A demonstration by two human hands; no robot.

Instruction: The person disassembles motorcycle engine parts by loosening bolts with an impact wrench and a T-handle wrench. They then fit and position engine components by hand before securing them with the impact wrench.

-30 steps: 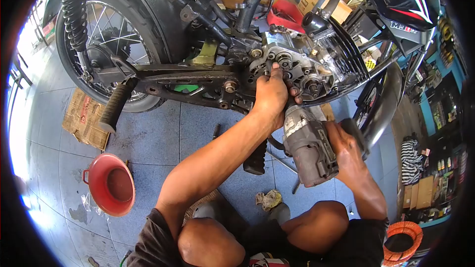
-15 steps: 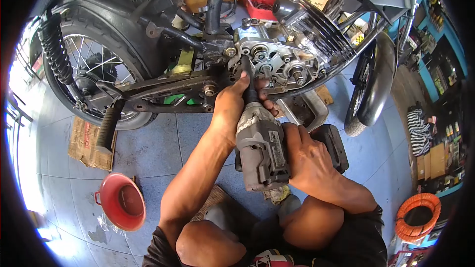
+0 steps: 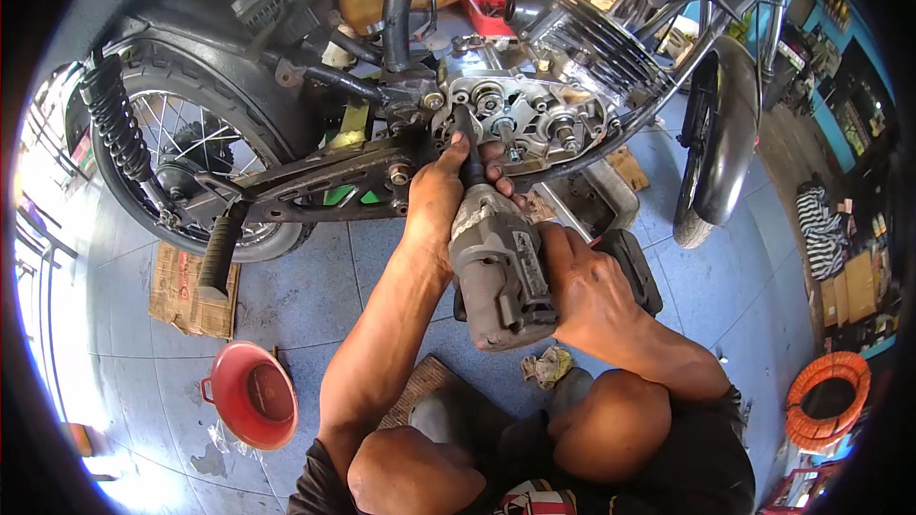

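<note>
The engine (image 3: 523,95), mounted in the motorcycle (image 3: 196,33), already lies open at its side, where the left hand (image 3: 436,198) steadies a dark extension (image 3: 473,169) and the right hand (image 3: 587,288) grips the impact wrench (image 3: 496,272), though any fastener's tightness cannot be told.

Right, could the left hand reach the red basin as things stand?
Probably yes, with a lean: only floor shows between the left hand and red basin, though the hand must first release the power tool.
</note>
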